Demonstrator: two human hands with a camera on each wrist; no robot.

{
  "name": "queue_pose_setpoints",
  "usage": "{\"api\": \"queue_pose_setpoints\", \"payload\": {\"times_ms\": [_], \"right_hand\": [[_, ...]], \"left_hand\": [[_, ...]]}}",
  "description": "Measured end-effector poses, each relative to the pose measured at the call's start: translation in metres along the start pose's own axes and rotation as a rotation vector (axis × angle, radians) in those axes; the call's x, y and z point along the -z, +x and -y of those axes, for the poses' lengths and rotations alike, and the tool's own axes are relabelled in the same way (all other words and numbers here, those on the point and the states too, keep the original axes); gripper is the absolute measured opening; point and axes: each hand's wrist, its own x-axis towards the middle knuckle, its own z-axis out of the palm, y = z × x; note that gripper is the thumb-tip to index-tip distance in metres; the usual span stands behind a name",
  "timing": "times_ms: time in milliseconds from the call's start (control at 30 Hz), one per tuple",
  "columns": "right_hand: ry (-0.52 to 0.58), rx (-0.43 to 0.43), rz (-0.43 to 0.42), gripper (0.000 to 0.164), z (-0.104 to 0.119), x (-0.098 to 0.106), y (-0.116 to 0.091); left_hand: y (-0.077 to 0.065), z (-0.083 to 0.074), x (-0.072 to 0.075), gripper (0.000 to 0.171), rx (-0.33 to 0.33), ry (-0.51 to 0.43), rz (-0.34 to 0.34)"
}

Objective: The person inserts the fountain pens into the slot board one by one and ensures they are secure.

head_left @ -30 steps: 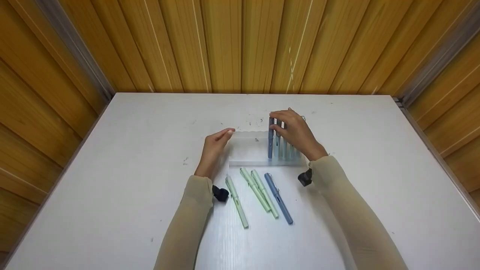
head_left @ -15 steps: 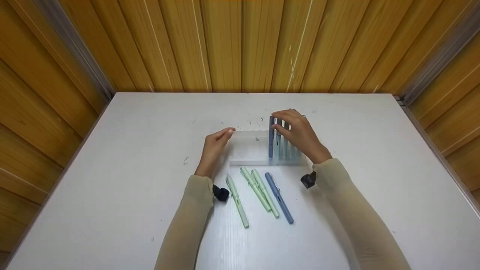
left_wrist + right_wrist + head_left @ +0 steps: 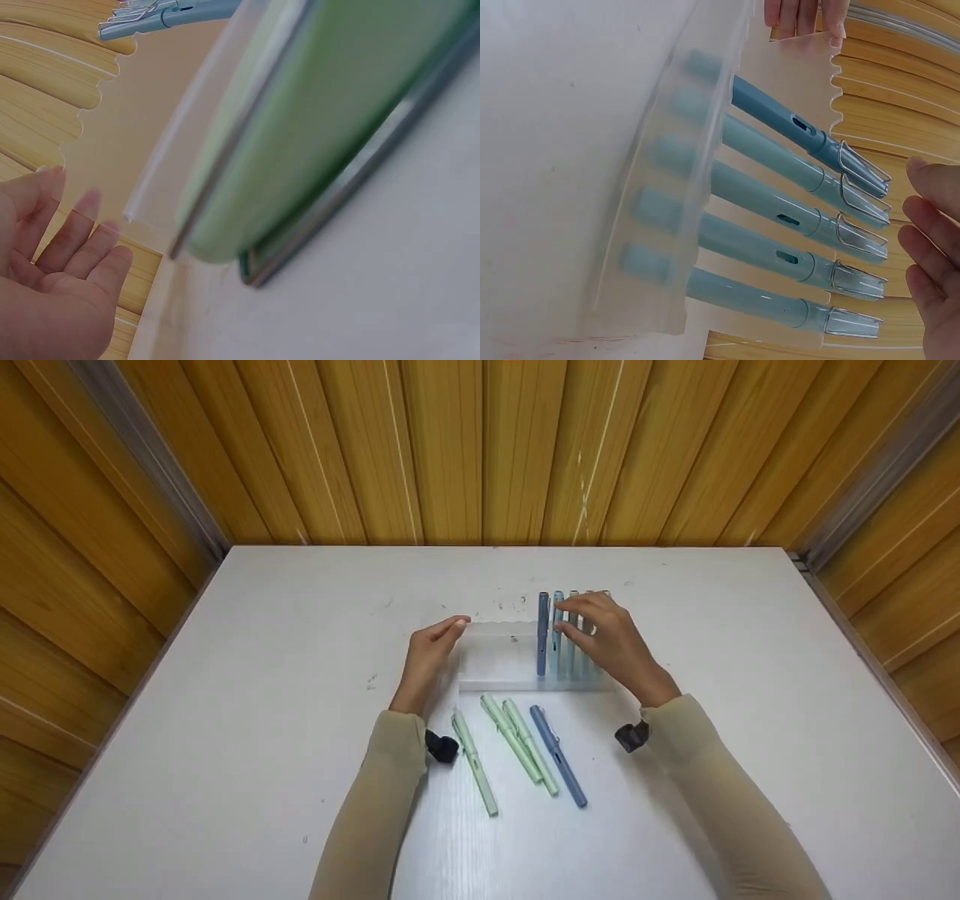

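Observation:
A translucent pen stand (image 3: 491, 660) stands on the white table, and my left hand (image 3: 431, 656) pinches its upper left corner. Through the panel, left fingers (image 3: 77, 217) show in the left wrist view. A dark blue pen (image 3: 542, 634) stands upright in the stand, leftmost of a row. Beside it are several light blue pens (image 3: 769, 152), clips upward in their slots. My right hand (image 3: 615, 641) is just in front of these pens, thumb and fingers apart, holding nothing. In the right wrist view, the right hand (image 3: 937, 240) is apart from the pen tops.
In front of the stand lie a blue pen (image 3: 559, 757), two touching green pens (image 3: 517, 742) and a separate green pen (image 3: 475, 765). A green pen (image 3: 300, 127) looms close in the left wrist view. Wood-patterned walls (image 3: 480, 450) border the table (image 3: 225, 697).
My right hand has let go of the dark blue pen's top and drawn back right and toward me. The pen stays upright in the stand. My left hand has not moved.

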Motion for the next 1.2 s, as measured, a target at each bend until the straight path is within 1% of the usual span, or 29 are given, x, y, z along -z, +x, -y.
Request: {"api": "queue_pose_setpoints", "payload": {"times_ms": [200, 333, 433, 600, 700, 833, 900, 1200], "right_hand": [[0.047, 0.039, 0.054, 0.029, 0.003, -0.002, -0.012], [0.099, 0.036, 0.116, 0.031, 0.005, -0.004, -0.022], [0.144, -0.008, 0.196, 0.032, 0.007, -0.006, -0.030], [0.195, -0.121, 0.398, 0.034, 0.008, -0.010, -0.042], [0.209, -0.173, 0.488, 0.038, 0.009, -0.014, -0.046], [0.257, -0.219, 0.561, 0.040, 0.009, -0.016, -0.050], [0.283, -0.224, 0.588, 0.039, 0.009, -0.018, -0.051], [0.338, -0.275, 0.671, 0.043, 0.006, -0.021, -0.054]], "left_hand": [[0.001, 0.000, 0.000, 0.036, 0.014, 0.005, -0.006], [0.000, 0.000, 0.000, 0.036, 0.007, 0.015, -0.005], [-0.001, 0.000, 0.000, 0.036, -0.007, -0.003, 0.008], [-0.003, 0.000, 0.001, 0.035, -0.021, -0.033, 0.025], [-0.003, 0.000, 0.000, 0.036, -0.022, -0.022, 0.017], [-0.003, 0.000, 0.000, 0.036, -0.013, 0.004, 0.001], [-0.003, 0.000, 0.000, 0.036, -0.009, 0.010, -0.003], [-0.003, -0.001, 0.000, 0.037, 0.006, 0.001, -0.005]]}}
